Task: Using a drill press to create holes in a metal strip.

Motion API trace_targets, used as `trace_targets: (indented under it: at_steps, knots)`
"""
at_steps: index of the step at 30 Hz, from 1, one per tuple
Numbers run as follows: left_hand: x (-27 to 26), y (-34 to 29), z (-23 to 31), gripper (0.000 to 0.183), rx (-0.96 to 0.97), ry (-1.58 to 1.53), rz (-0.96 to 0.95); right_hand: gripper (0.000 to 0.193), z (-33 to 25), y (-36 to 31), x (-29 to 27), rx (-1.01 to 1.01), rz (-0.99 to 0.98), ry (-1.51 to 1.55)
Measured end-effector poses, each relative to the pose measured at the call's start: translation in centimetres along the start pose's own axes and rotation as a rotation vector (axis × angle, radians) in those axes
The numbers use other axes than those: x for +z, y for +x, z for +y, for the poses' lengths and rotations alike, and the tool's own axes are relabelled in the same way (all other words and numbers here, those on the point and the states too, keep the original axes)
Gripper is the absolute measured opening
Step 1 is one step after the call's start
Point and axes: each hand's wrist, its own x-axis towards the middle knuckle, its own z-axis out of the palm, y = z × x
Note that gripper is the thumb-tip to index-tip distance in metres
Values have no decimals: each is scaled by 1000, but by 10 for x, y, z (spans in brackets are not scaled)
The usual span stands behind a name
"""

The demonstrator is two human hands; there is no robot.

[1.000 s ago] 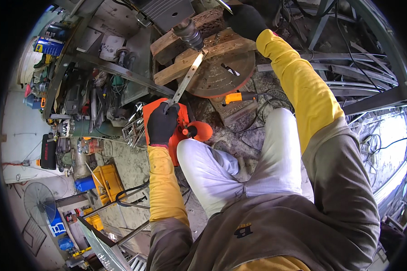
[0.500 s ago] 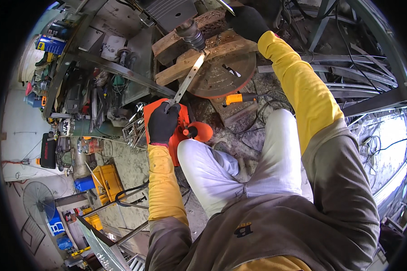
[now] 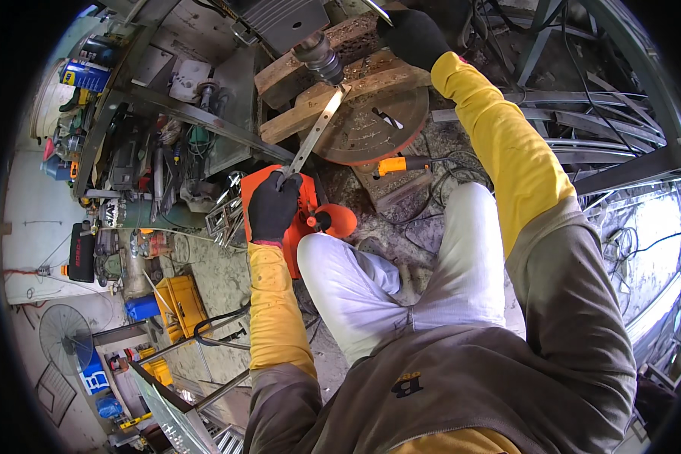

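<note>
A dark glove covers my left hand [image 3: 274,206], which is closed around the near end of a flat metal bar [image 3: 315,138] with a row of holes. The bar's far end rests on a wooden block [image 3: 303,115] beneath the drill press chuck [image 3: 322,62]; the bit's tip is hard to make out there. Up at the top, my gloved right hand [image 3: 415,39] grips a metal lever [image 3: 376,9] beside the drill press head [image 3: 284,21]. Under the wood lies the round drill press table [image 3: 340,144], with a small black-and-white object [image 3: 387,118] on it.
An orange-and-black power tool [image 3: 402,164] with a cord lies right of the table. An orange-red piece of equipment [image 3: 333,220] stands beside my left knee. Metal stock [image 3: 605,129] is stacked at right. Tool shelves, a yellow crate [image 3: 180,304] and a fan [image 3: 64,339] are at left.
</note>
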Motion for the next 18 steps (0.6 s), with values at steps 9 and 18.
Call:
trace_targets:
  at_steps: [9,18]
  knots:
    - [0,1,-5,39,9,6,5,32,-8,-3,-3,102,-18,74]
    - [-2,0,1,38,22,-1,5,32,-1,1,2,37,8,29]
